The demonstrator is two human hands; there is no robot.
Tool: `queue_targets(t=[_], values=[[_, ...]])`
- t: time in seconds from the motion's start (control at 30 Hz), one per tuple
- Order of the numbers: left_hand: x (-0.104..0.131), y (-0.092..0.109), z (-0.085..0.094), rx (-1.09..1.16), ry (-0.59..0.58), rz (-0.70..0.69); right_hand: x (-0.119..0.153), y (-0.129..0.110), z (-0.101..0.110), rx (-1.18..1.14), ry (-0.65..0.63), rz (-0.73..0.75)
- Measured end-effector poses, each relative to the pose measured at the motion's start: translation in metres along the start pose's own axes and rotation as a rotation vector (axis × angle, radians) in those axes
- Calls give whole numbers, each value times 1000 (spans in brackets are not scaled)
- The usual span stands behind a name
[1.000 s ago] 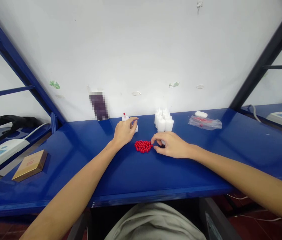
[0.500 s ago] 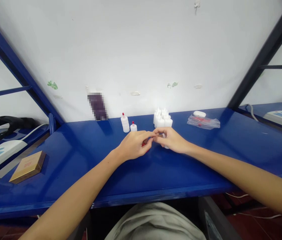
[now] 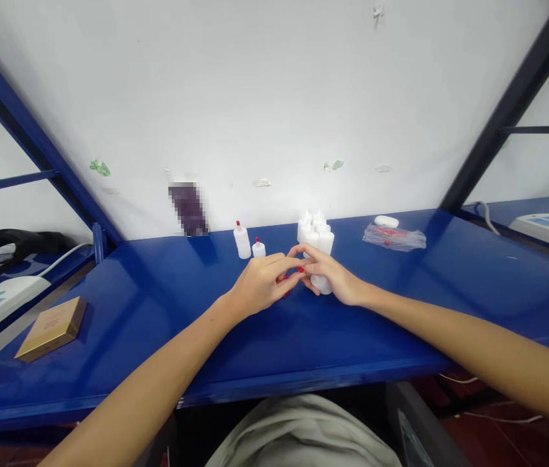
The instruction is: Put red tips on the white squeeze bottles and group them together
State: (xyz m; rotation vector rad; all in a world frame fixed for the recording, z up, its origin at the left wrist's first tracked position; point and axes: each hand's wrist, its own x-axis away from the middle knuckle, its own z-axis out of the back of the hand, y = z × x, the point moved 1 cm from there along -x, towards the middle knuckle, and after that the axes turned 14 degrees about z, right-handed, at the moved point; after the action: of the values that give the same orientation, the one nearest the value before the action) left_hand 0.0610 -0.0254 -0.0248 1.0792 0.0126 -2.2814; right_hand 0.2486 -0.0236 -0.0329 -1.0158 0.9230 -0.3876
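Now a white bottle (image 3: 322, 284) is held, tilted, under the curled fingers of the right hand (image 3: 335, 275); more of its base is exposed than half a second ago. Between the hands, a red cap (image 3: 300, 268) is pinched by thumb and fingers of the left hand (image 3: 262, 282) — hands that were apart a second ago. Beneath the left fingers, loose red caps (image 3: 285, 288) are mostly hidden; beyond them, two capped bottles (image 3: 242, 241) are seen upright.

I could read no words, brands or numbers in my view. The flat gold cardboard box (image 3: 51, 327) on the glossy blue worktop (image 3: 158, 350) bore faint reddish printing on its top face, but it was too small and blurred for me to make out.
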Motion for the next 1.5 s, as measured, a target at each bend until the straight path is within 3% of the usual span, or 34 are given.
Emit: queue_targets(t=[0.2,0.37,0.53,0.77,0.93,1.03,1.13,1.3,1.4,1.5], values=[[1,5,-3,49,-121,39,7,-7,-3,332,-105,128],[1,8,-5,65,-205,88,7,-13,-4,576,-168,168],[1,10,-6,35,-220,34,6,-18,-8,716,-200,147],[4,6,-8,-80,-216,-46,6,-21,-12,719,-236,169],[6,8,-9,-43,-209,-17,7,-19,-13,646,-166,215],[3,10,-7,53,-201,93,7,-14,-10,590,-76,242],[-5,4,-1,173,-120,335,5,-10,-1,559,47,239],[-14,-34,20,147,105,710,3,-8,19,524,249,280],[-13,-59,30,87,145,782,1,-10,26,511,349,344],[-13,-71,31,85,142,763,0,-13,30,516,419,382]])
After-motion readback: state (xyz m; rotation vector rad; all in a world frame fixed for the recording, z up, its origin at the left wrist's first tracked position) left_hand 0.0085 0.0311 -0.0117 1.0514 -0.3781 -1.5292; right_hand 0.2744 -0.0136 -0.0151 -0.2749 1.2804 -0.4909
